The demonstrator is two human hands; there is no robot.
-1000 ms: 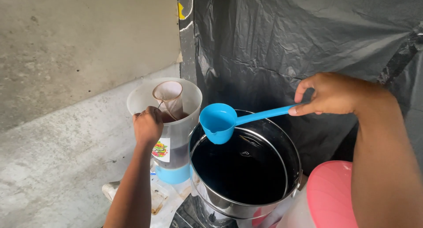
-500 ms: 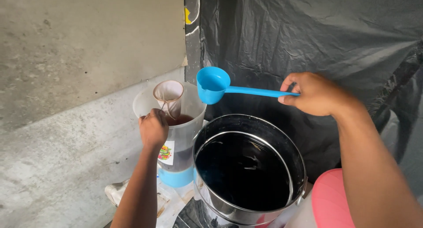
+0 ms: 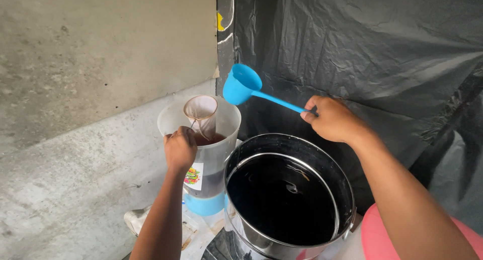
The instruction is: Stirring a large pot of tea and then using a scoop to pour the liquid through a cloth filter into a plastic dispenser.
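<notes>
Strainer (image 3: 200, 109) sits in the mouth of the clear jug (image 3: 201, 154), my left hand (image 3: 179, 148) closed around its handle. Since a moment ago my right hand (image 3: 329, 119), pinching the blue ladle (image 3: 241, 85), has lifted it from over the dark pot (image 3: 289, 199) to just above the jug's rim, tilted toward the strainer.

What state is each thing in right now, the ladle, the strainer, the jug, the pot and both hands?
Blue ladle: lifted above the jug, tilted, gripped by its handle.
Cloth strainer: held upright in the jug's mouth, stained brown.
Clear plastic jug: upright, lidless, part full of dark liquid.
Steel pot: uncovered, holding dark liquid.
Left hand: closed on the strainer's handle.
Right hand: closed on the ladle's handle.
</notes>
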